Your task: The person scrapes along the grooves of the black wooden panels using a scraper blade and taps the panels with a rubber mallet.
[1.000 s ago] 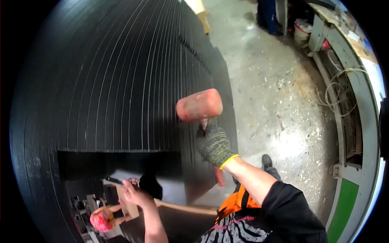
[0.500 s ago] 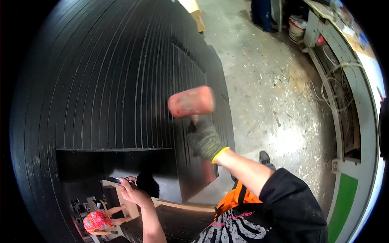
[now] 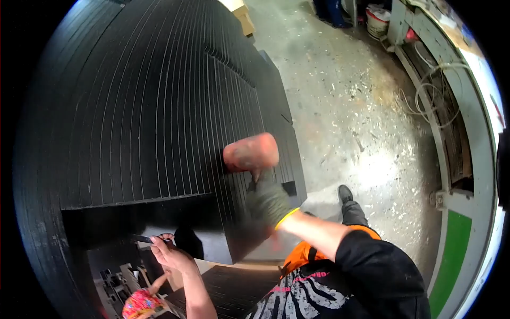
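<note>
My right hand (image 3: 268, 204), in a dark knit glove with a yellow cuff, is closed on the handle of a mallet (image 3: 251, 152). The red mallet head is blurred by motion, above the black grooved wooden panel (image 3: 138, 117). Bare and lower left, my left hand (image 3: 171, 254) pinches a thin dark strip-like tool (image 3: 142, 238) between thumb and fingers. That hand is over a rectangular opening (image 3: 106, 223) with smooth black inner sides. The tool's far end is hard to make out against the dark.
Another person with a bright patterned head covering (image 3: 142, 304) is below the opening, one arm raised. A grey workbench (image 3: 462, 149) with coiled tubing (image 3: 425, 98) runs along the right. A bucket (image 3: 377, 22) stands at the back, near a person's dark trouser legs (image 3: 332, 10).
The mallet has come down somewhat in the view. My left hand stays near the opening with the thin tool. The other person has shifted lower, and the whole view has moved slightly.
</note>
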`<state>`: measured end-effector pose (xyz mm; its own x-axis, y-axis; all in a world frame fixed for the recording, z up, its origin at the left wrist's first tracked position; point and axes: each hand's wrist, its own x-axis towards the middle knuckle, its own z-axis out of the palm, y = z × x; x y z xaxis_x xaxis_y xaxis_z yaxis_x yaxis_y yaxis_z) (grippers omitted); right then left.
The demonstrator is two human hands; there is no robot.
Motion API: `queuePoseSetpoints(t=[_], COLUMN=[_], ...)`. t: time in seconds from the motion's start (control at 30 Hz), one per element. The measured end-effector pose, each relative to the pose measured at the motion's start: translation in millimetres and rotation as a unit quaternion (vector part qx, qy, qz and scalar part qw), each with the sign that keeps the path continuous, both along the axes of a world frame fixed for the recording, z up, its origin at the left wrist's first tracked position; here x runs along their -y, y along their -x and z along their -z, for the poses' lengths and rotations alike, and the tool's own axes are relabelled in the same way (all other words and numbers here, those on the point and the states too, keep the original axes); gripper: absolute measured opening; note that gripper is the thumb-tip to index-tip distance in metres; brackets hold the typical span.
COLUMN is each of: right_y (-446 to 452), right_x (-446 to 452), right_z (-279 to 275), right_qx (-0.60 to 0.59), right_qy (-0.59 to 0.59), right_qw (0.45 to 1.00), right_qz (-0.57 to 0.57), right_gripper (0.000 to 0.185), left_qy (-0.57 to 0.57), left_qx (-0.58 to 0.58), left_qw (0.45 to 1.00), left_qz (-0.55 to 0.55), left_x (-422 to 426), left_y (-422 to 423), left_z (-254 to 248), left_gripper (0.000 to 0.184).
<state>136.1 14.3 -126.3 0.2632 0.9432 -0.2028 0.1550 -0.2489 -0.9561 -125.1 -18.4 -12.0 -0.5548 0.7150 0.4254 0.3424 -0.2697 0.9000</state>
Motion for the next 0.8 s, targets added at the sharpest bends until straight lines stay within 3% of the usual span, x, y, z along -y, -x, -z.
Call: queuePoseSetpoints(t=[0.03,0.07,0.17,0.2,0.23,0.27,0.37,0.4,0.43,0.47,0.5,0.53,0.57,0.63,0.73,0.8], right_y=[-4,-23,-74,-98,-120,-133,-135,-115,-80,-40,-9,-2,-10,-51,-107,-156], right_x=[5,2,12,19,23,24,13,10,11,13,14,19,15,23,34,31], right_z=[-20,-16,-21,-48,-72,-73,-55,-33,3,24,26,4,-14,-23,-28,-37], right_qx=[-0.042,0.021,0.039,-0.030,-0.028,-0.032,-0.085,-0.020,0.164,0.374,0.396,0.192,-0.010,0.028,0.016,0.148], right_qy=[0.021,-0.030,-0.187,-0.142,-0.077,-0.087,-0.104,-0.085,-0.066,-0.028,-0.010,-0.006,-0.016,-0.083,-0.178,-0.101], right_qw=[0.998,0.998,0.977,0.979,0.983,0.969,0.898,0.907,0.934,0.915,0.918,0.981,0.998,0.996,0.970,0.940], right_qz=[-0.048,-0.044,0.094,0.140,0.165,0.228,0.418,0.412,0.311,0.152,0.017,-0.025,-0.060,-0.008,0.162,0.291], right_gripper=[0.035,0.040,0.045,0.034,0.018,0.011,0.024,0.016,0.013,0.018,0.027,0.037,0.047,0.040,0.025,0.018], left_qy=[-0.006,-0.022,-0.017,-0.011,-0.003,-0.008,-0.012,-0.018,-0.021,-0.024,-0.021,-0.017,-0.025,-0.051,-0.065,-0.058], left_qx=[0.032,0.059,0.082,0.072,0.063,0.069,0.083,0.074,0.069,0.064,0.055,0.047,0.048,0.084,0.110,0.087], left_qw=[0.999,0.997,0.996,0.997,0.998,0.997,0.996,0.997,0.997,0.997,0.998,0.999,0.999,0.995,0.992,0.994], left_qz=[0.013,0.033,0.025,0.027,0.027,0.032,0.019,0.024,0.019,0.019,0.006,-0.002,-0.007,0.015,0.006,-0.005], left_x=[0,-1,-3,-1,0,1,0,0,0,-1,1,4,-1,-1,-3,-3], left_y=[-6,2,-6,-7,-7,-6,-12,-9,-6,-5,-3,-1,-3,5,10,-2], left_z=[-2,2,-3,-4,-4,-4,-6,-4,-2,-1,-2,-4,-1,3,7,2], left_gripper=[0.030,0.026,0.024,0.024,0.024,0.024,0.027,0.027,0.027,0.027,0.026,0.026,0.025,0.024,0.023,0.027])
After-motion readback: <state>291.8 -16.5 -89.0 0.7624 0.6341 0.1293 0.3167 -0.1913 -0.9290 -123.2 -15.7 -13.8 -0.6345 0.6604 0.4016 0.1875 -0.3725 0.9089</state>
